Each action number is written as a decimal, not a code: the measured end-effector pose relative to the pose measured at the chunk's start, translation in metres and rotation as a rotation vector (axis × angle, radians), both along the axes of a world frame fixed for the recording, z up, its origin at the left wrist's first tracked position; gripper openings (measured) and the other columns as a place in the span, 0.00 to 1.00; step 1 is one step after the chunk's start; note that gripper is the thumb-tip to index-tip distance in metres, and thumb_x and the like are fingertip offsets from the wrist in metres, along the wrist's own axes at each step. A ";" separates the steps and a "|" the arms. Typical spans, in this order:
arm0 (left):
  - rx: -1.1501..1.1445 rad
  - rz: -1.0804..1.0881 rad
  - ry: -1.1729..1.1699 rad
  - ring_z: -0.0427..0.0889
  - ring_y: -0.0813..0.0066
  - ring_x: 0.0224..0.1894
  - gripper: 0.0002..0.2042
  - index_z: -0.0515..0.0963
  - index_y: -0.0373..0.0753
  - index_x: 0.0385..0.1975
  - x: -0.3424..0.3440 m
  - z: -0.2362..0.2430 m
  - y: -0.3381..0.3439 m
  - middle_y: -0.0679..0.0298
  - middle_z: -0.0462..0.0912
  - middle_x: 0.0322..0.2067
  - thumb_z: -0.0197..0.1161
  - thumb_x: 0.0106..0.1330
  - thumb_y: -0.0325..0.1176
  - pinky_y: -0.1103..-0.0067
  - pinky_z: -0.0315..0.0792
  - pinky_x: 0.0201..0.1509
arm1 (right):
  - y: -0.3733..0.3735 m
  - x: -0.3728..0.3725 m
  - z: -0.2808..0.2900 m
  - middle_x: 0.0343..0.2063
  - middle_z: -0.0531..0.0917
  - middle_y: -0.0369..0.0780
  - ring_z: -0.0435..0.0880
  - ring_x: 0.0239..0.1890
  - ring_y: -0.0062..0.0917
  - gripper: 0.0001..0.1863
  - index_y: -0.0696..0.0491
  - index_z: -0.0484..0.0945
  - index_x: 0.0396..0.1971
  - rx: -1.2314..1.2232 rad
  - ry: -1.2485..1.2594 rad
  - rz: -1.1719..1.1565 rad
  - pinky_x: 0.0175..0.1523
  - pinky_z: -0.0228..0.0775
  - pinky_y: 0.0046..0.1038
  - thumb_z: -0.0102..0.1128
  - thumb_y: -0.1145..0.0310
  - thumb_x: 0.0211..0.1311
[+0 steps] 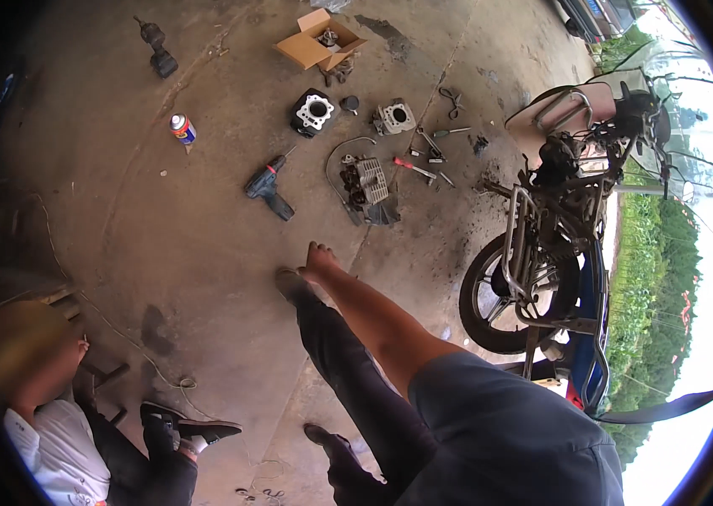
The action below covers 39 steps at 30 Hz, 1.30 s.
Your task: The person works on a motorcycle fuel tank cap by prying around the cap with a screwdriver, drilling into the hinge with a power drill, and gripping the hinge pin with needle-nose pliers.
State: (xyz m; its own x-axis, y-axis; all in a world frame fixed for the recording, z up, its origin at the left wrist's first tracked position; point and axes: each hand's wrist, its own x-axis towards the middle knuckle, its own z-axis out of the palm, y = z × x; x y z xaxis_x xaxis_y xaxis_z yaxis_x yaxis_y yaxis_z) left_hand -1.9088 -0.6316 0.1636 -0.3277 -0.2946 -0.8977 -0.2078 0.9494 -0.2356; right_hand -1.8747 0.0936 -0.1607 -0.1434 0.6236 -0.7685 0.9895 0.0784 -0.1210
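My right arm reaches down from the lower right. My right hand (pixel 320 261) hangs above the concrete floor beside my shoe (pixel 291 285), its fingers curled in. Whether it holds anything is hidden. My left hand is out of view. Nearest ahead lie a cordless drill (pixel 267 189) and a finned metal engine cylinder head (pixel 370 179) with a thin cable curving beside it. Farther off stand a black engine cylinder (pixel 312 114) and a silver engine cylinder (pixel 394 116), with a dark piston (pixel 349 104) between them. A red-handled hammer (pixel 414 169) lies right of the cylinder head.
A partly dismantled motorcycle (pixel 542 253) stands at the right. Pliers (pixel 452 103) and other tools lie near it. Farther back are an open cardboard box (pixel 306 49), a spray can (pixel 182 129) and a dark power tool (pixel 156 49). Another person (pixel 61 447) sits at lower left, near a cord (pixel 133 341).
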 end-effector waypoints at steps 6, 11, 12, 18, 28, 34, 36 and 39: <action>-0.171 -0.002 -0.156 0.86 0.65 0.30 0.07 0.84 0.42 0.30 0.025 0.012 0.076 0.57 0.87 0.33 0.62 0.68 0.35 0.68 0.81 0.47 | 0.138 -0.143 -0.150 0.64 0.74 0.49 0.72 0.68 0.43 0.51 0.57 0.69 0.64 0.078 -0.014 -0.009 0.69 0.71 0.40 0.82 0.42 0.45; -0.229 0.031 -0.281 0.88 0.62 0.32 0.06 0.84 0.44 0.31 0.066 0.054 0.086 0.56 0.88 0.36 0.61 0.68 0.34 0.67 0.81 0.51 | 0.143 -0.130 -0.267 0.58 0.79 0.52 0.78 0.63 0.45 0.48 0.63 0.71 0.58 0.175 -0.038 0.065 0.66 0.74 0.38 0.82 0.46 0.43; -0.205 -0.007 -0.326 0.88 0.62 0.33 0.06 0.85 0.45 0.31 0.075 0.067 0.081 0.56 0.88 0.37 0.61 0.68 0.34 0.67 0.81 0.52 | 0.147 -0.114 -0.278 0.54 0.82 0.53 0.81 0.60 0.46 0.40 0.61 0.74 0.55 0.316 0.065 0.131 0.64 0.76 0.40 0.79 0.53 0.46; -0.087 0.024 -0.368 0.88 0.55 0.35 0.10 0.83 0.42 0.28 0.153 0.116 0.115 0.52 0.87 0.34 0.57 0.68 0.35 0.64 0.82 0.49 | 0.160 -0.051 -0.192 0.40 0.86 0.54 0.87 0.41 0.52 0.29 0.58 0.76 0.49 0.198 0.035 0.550 0.43 0.78 0.52 0.69 0.54 0.51; 0.185 0.295 0.105 0.84 0.43 0.51 0.21 0.85 0.38 0.43 0.297 0.052 0.058 0.47 0.87 0.46 0.56 0.69 0.50 0.58 0.76 0.57 | -0.057 -0.027 0.158 0.43 0.85 0.54 0.86 0.46 0.48 0.37 0.63 0.81 0.49 -0.397 0.080 1.391 0.50 0.76 0.47 0.76 0.45 0.51; 0.218 0.746 0.538 0.85 0.40 0.45 0.20 0.84 0.34 0.44 0.364 0.080 -0.055 0.43 0.86 0.41 0.58 0.69 0.47 0.56 0.79 0.51 | -0.343 0.000 0.379 0.47 0.86 0.45 0.87 0.45 0.35 0.35 0.60 0.78 0.58 -1.142 0.053 1.231 0.55 0.79 0.37 0.76 0.53 0.55; 0.114 0.888 0.613 0.85 0.41 0.46 0.20 0.85 0.35 0.44 0.430 0.097 -0.112 0.43 0.87 0.42 0.59 0.68 0.48 0.57 0.78 0.53 | -0.425 0.030 0.474 0.45 0.86 0.45 0.87 0.44 0.34 0.33 0.59 0.77 0.58 -1.349 0.060 1.122 0.53 0.80 0.38 0.75 0.57 0.56; 0.071 1.331 0.633 0.89 0.52 0.40 0.21 0.85 0.33 0.42 0.585 0.063 -0.194 0.49 0.89 0.35 0.60 0.66 0.47 0.60 0.81 0.49 | -0.563 0.056 0.577 0.44 0.86 0.47 0.87 0.43 0.38 0.36 0.60 0.75 0.59 -1.676 0.300 0.933 0.50 0.80 0.43 0.76 0.57 0.55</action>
